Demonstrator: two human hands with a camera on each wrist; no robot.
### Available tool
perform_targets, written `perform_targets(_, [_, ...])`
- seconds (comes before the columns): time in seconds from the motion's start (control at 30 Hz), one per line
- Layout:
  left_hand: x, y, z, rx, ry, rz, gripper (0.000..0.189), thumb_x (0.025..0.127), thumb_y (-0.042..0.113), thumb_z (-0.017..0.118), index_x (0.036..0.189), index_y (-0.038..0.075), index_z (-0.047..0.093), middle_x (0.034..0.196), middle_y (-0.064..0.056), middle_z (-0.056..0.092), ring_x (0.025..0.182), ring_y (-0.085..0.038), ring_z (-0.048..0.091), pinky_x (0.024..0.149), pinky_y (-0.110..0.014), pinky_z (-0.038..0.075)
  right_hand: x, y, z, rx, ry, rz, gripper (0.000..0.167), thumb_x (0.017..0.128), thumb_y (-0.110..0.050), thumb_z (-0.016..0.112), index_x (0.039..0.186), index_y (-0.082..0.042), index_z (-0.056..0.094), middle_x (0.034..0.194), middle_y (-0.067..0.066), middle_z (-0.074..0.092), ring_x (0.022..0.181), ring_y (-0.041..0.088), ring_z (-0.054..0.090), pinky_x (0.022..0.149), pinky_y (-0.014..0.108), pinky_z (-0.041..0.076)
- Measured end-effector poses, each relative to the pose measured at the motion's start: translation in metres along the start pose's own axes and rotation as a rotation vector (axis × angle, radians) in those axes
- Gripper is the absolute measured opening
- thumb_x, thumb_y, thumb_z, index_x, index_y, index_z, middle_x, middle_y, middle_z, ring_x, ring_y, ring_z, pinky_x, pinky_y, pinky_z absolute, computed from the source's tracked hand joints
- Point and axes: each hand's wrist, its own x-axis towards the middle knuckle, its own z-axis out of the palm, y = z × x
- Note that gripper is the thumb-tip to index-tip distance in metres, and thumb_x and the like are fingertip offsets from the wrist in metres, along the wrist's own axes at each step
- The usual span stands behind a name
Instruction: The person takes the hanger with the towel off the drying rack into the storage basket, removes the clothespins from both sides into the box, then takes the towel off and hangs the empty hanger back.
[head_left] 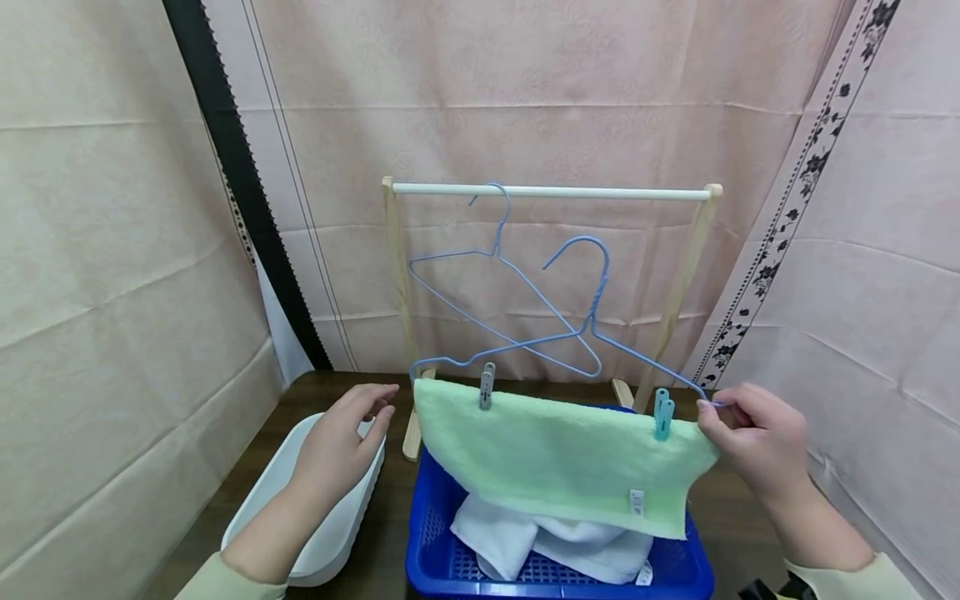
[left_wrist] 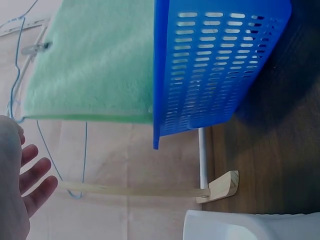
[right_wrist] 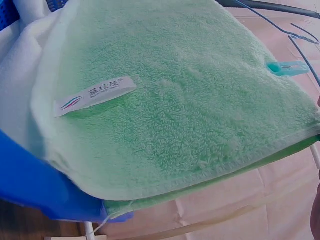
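Observation:
My right hand (head_left: 761, 433) pinches the right end of a blue wire hanger (head_left: 600, 287). Over the hanger's lower bar hangs a folded light-green towel (head_left: 555, 454), held by a grey clothespin (head_left: 487, 386) at left and a teal clothespin (head_left: 663, 414) at right. A white label (right_wrist: 97, 95) shows on the towel in the right wrist view. Beside the hanger's left end my left hand (head_left: 341, 437) stands apart from the towel with loosely bent fingers and nothing in them. The left wrist view shows those fingers (left_wrist: 37, 182) spread.
Below the towel, a blue basket (head_left: 558, 590) holds a white towel (head_left: 555, 542). A white tray (head_left: 330, 533) lies to the left. Behind stands a wooden rack with a white bar (head_left: 600, 193), from which a second blue hanger (head_left: 453, 252) hangs. Fabric curtains (head_left: 600, 75) surround the table.

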Motion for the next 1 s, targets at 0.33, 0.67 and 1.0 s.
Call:
perform_targets(0.33, [0.003,0.018,-0.004,-0.005,0.012,0.104,0.028,0.098,0.021,0.064,0.126,0.016,0.065,0.112,0.005,0.065,0.091,-0.007,0.06,0.07,-0.03,0.055,-0.001,0.003,0.007,-0.012,-0.015,0.006,0.01,0.067,-0.003,0.074,0.065,-0.009,0.066,0.058,-0.006,0.04,0.058,-0.004,0.033,0.051,0.014,0.026])
perform_targets(0.67, [0.009,0.036,-0.001,-0.008,0.013,0.171,0.032,0.095,0.017,0.067,0.127,0.018,0.065,0.114,0.006,0.063,0.084,-0.005,0.055,0.064,-0.025,0.051,-0.001,0.001,0.015,0.004,-0.024,0.002,0.009,0.068,-0.003,0.074,0.067,-0.01,0.067,0.058,-0.005,0.04,0.058,-0.004,0.033,0.051,0.014,0.026])
perform_targets(1.0, [0.013,0.048,0.003,0.002,-0.004,0.186,0.033,0.095,0.018,0.068,0.128,0.019,0.064,0.124,0.002,0.064,0.1,-0.011,0.061,0.071,-0.029,0.053,-0.001,-0.001,0.021,0.024,-0.024,-0.031,0.008,0.068,-0.005,0.073,0.067,-0.01,0.067,0.058,-0.006,0.04,0.058,-0.004,0.032,0.051,0.014,0.026])
